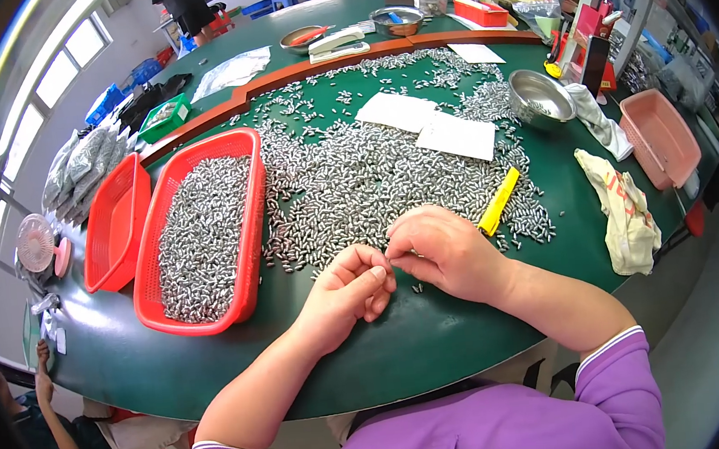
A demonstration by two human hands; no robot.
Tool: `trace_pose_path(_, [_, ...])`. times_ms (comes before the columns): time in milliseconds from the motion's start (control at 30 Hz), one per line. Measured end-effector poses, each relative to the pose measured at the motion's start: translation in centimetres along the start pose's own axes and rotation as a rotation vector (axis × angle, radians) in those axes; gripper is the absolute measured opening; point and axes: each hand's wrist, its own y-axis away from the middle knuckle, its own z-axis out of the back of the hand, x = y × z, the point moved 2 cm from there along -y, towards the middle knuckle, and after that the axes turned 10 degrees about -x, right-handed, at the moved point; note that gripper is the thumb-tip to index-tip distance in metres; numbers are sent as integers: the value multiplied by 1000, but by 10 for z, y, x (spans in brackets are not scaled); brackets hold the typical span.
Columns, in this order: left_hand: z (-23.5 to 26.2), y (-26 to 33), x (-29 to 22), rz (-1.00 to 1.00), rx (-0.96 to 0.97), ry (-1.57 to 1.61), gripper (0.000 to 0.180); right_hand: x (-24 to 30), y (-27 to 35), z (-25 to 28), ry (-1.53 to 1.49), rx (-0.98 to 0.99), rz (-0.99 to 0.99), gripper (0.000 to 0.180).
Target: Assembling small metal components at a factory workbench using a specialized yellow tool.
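A wide pile of small silver metal pieces (330, 184) spreads over the green table (347, 371) just beyond my hands. My left hand (350, 295) is closed, its thumb pressed toward the curled fingers. Close against it, my right hand (447, 249) is pinched with its fingertips nearly meeting the left ones. Anything between the fingertips is hidden or too small to name. A few loose pieces (418, 288) lie just below the right hand. Left of the pile, a red basket (258, 199) holds many more of the same pieces.
An empty-looking red basket (105, 247) stands at the far left. Yellow tool (499, 202), white papers (457, 135) and a steel bowl (542, 97) lie right of centre. A cloth (619, 210) and a pink basket (660, 138) are farther right. A brown wooden rail (295, 69) borders the back.
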Motion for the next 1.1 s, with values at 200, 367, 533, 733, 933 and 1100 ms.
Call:
trace_pose_path(200, [-1,0,0,22,-11,-10,12,-1,0,1,-34,-37,60,23])
trace_pose_path(367, [1,1,2,36,-10,-20,12,3,-3,1,-111,-57,-12,26])
trace_pose_path(533, [1,1,3,48,-9,-82,15,4,-2,2,-118,-63,-7,29])
trace_pose_path(733, [-3,0,-2,52,-4,-34,12,2,-4,4,-63,-108,20,24])
trace_pose_path(933, [0,0,0,39,-18,37,13,3,-4,3,14,-90,111,15])
trace_pose_path(1100, [2,-1,2,-3,-9,31,13,0,-2,4,80,-79,99,15])
